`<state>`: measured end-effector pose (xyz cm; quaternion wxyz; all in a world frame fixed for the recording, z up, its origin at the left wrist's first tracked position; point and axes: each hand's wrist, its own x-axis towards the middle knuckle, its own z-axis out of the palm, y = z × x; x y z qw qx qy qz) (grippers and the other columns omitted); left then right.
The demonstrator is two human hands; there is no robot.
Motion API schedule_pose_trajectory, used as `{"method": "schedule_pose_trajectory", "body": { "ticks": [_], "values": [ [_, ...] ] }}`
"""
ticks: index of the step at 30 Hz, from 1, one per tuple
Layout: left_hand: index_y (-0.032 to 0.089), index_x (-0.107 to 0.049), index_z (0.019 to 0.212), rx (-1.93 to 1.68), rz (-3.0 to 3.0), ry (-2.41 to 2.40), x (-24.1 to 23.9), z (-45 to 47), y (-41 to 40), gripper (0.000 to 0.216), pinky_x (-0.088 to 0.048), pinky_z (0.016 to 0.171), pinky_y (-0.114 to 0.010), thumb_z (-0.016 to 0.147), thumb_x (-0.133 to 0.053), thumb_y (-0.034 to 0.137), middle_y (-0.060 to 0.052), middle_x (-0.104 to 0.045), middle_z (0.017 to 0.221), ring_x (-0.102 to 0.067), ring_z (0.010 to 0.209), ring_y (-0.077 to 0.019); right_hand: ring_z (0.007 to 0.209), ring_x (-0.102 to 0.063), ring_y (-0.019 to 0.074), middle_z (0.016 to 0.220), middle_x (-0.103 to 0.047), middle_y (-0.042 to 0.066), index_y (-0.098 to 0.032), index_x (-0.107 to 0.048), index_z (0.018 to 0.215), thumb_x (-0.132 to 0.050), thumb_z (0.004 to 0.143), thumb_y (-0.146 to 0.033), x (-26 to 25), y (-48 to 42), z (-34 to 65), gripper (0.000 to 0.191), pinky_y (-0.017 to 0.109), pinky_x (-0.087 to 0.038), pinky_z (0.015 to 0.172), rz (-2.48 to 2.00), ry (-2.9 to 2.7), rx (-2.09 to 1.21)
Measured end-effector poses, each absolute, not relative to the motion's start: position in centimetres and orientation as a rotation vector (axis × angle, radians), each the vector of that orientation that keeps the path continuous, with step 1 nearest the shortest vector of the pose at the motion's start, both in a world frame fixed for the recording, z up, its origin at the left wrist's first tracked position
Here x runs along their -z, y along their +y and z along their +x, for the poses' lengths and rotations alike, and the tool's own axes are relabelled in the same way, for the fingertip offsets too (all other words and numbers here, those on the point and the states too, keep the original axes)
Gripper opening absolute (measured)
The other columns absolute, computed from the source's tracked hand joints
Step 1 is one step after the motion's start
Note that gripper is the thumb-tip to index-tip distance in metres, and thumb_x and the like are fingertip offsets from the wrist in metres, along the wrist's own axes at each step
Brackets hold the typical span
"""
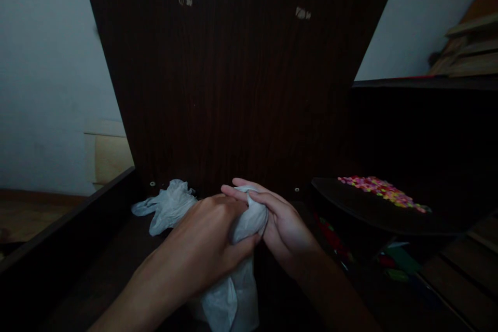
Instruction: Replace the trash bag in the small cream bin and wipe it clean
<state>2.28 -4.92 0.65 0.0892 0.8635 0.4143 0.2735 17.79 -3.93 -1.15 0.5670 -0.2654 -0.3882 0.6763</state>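
A thin white plastic bag (252, 220) is bunched up between my two hands, its loose end hanging down below them. My left hand (212, 233) comes over it from the left, fingers curled round the gathered part and thumb along its lower side. From the right, my right hand (282, 220) pinches the upper end, thumb on top and the other fingers behind. Part of the bag is hidden by my left hand. Beyond my left wrist lies a second crumpled white plastic bag (173, 205) on the dark wooden surface.
A tall dark wooden panel (241, 88) stands right behind my hands. At the left runs a low dark side board (70, 223). To the right, a rounded dark shelf (350, 199) bears many small pink and yellow pieces (385, 192). Under it lie dim red and green items.
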Motion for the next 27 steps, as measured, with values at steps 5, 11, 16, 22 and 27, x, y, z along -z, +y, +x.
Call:
{"method": "schedule_pose_trajectory", "body": {
  "ticks": [5, 11, 16, 22, 27],
  "values": [
    [0.021, -0.069, 0.103, -0.928, 2.569, 1.025, -1.5, 2.7, -5.3, 0.036, -0.051, 0.093, -0.03, 0.072, -0.059, 0.006, -0.002, -0.074, 0.11, -0.069, 0.103, -0.0219, 0.093, -0.072, 0.0187, 0.095, -0.08, 0.006, -0.017, -0.076, 0.095, -0.081, 0.063, -0.019, 0.5, -3.7, 18.6, 0.033, 0.028, -0.051, 0.085, -0.688, -0.93, -1.55],
    [0.024, -0.062, 0.104, -0.837, 2.53, 0.925, -1.8, 2.0, -5.0, 0.024, -0.048, 0.072, -0.024, 0.085, -0.057, 0.01, 0.002, -0.073, 0.098, -0.067, 0.081, -0.0158, 0.076, -0.066, 0.0134, 0.079, -0.073, 0.0, -0.017, -0.07, 0.088, -0.084, 0.058, -0.016, 0.9, -3.1, 19.5, 0.033, 0.023, -0.047, 0.07, -0.714, -0.903, -1.567],
    [0.025, -0.06, 0.1, -0.682, 2.631, 0.802, -2.4, 0.7, -4.6, 0.023, -0.044, 0.075, -0.024, 0.089, -0.049, 0.009, 0.003, -0.072, 0.097, -0.067, 0.083, -0.0149, 0.081, -0.066, 0.0139, 0.086, -0.073, 0.001, -0.018, -0.063, 0.089, -0.082, 0.057, -0.008, 0.6, -3.2, 19.9, 0.038, 0.024, -0.049, 0.072, -0.683, -0.801, -1.672],
    [0.022, -0.064, 0.082, -0.388, 2.755, 0.748, -3.6, -0.5, -4.1, 0.012, -0.043, 0.064, -0.025, 0.086, -0.054, 0.017, 0.002, -0.065, 0.07, -0.06, 0.065, -0.0155, 0.044, -0.037, 0.0015, 0.066, -0.057, -0.007, -0.018, -0.057, 0.084, -0.075, 0.066, -0.009, 0.3, -3.1, 20.3, 0.028, 0.013, -0.017, 0.039, -0.638, -0.767, -1.813],
    [0.019, -0.064, 0.068, -0.279, 2.621, 0.807, -3.5, -1.1, -3.3, 0.035, -0.035, 0.05, -0.023, 0.088, -0.067, 0.048, 0.003, -0.058, 0.058, -0.051, 0.051, -0.0109, 0.036, -0.026, -0.0007, 0.064, -0.064, -0.006, -0.02, -0.052, 0.088, -0.074, 0.075, -0.014, 0.3, -3.2, 20.6, 0.026, 0.011, -0.016, 0.036, -0.62, -0.968, -1.793]
  ]
}}
